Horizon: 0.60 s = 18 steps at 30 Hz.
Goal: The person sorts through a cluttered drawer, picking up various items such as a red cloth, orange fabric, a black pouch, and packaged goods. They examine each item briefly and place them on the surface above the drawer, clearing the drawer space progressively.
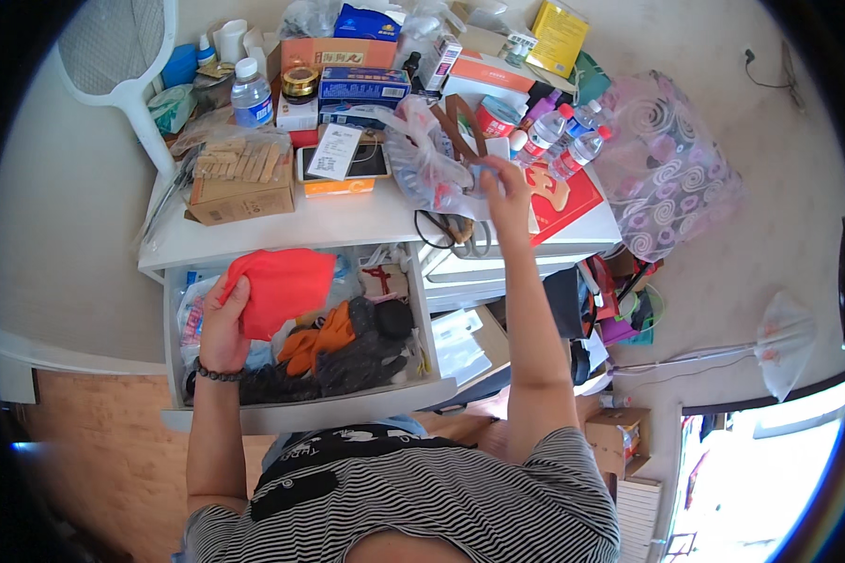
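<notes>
Over the open drawer (296, 410), my left hand (223, 324) grips a flat piece of bright red cloth (286, 286) by its left edge. A dark bead bracelet is on that wrist. My right hand (507, 199) reaches to the top of the white dresser, its fingers bent at the right side of a clear plastic bag (422, 174) and pinching its edge. The bag's contents are hard to make out. A brown strap (462, 127) loops just beyond these fingers. In the drawer lie an orange cloth (319, 340), dark bundled fabric (366, 361) and plastic-wrapped items.
Boxes, jars and several bottles crowd the dresser top (347, 220). A cardboard box (239, 197) with wooden pieces stands left, beneath a white electric swatter (117, 61). Right of the dresser hangs a patterned bag (667, 164); lower cabinet shelves hold papers (460, 342).
</notes>
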Motion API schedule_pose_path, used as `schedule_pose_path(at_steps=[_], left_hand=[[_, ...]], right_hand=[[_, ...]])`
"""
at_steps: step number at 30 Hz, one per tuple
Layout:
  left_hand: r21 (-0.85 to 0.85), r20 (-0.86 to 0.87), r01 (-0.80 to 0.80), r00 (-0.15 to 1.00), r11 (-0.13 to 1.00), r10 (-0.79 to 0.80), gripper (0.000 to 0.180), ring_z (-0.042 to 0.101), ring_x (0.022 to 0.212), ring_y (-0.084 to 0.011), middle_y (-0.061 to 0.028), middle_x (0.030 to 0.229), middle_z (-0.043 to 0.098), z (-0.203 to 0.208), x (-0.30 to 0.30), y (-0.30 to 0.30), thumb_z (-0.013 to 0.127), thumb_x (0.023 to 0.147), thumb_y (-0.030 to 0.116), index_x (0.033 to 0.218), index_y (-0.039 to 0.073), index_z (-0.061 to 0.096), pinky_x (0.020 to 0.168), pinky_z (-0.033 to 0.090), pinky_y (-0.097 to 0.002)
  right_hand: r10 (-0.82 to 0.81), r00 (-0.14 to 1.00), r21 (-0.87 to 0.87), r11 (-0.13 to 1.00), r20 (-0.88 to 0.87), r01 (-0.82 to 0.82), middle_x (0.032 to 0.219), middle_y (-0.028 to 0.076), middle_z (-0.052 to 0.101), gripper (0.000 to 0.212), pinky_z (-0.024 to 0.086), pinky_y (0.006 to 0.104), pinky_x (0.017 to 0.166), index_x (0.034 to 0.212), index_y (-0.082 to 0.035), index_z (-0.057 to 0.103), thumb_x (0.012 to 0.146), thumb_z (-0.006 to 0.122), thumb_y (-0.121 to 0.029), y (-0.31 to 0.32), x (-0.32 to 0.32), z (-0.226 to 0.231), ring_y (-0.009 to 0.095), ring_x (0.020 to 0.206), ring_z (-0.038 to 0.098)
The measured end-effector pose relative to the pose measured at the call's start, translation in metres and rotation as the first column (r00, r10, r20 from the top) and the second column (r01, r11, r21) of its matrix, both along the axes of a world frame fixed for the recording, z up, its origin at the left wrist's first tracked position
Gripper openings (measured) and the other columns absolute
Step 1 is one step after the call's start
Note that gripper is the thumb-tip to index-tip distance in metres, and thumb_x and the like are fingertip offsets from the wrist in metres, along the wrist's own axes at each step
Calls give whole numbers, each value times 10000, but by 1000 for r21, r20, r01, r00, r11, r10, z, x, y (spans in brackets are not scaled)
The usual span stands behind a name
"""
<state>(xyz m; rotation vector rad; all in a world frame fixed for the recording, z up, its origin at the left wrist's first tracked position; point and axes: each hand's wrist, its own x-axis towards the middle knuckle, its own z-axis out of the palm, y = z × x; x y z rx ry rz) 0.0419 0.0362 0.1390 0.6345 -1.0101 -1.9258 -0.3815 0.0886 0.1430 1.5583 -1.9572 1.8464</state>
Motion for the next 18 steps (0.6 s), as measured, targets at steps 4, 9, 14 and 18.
schedule_pose_path(at_steps=[4,9,14,18], left_hand=[[-88,36,180,983,980,-177,325,551,1043,-136,-72,1145,584,20,-45,11,528,920,112,1210,-33,507,899,439,-270],[-364,228,368,926,856,-301,358,512,1056,-117,-35,1112,554,41,-92,31,588,889,101,1210,-27,497,917,411,-259],[-401,104,199,980,894,-171,363,471,1160,-181,-83,1218,495,56,-85,18,567,893,94,1227,-8,469,977,388,-306],[-239,107,29,994,971,-3,285,522,1098,-177,-70,1163,551,33,-55,0,511,926,130,1182,6,516,933,434,-308]], right_hand=[[447,875,241,884,-185,-401,1224,135,517,587,431,373,889,1218,-44,498,681,733,-79,44,123,60,255,1118,504],[504,773,356,854,-385,-380,1226,170,526,662,412,413,927,1237,-25,485,611,700,5,54,151,52,323,1117,510],[-32,992,-90,996,-121,21,927,109,651,225,472,319,827,989,46,610,778,531,40,47,62,51,202,894,611],[-219,973,-244,950,-72,196,952,149,651,250,469,340,790,994,31,605,764,509,33,-6,1,58,273,883,620]])
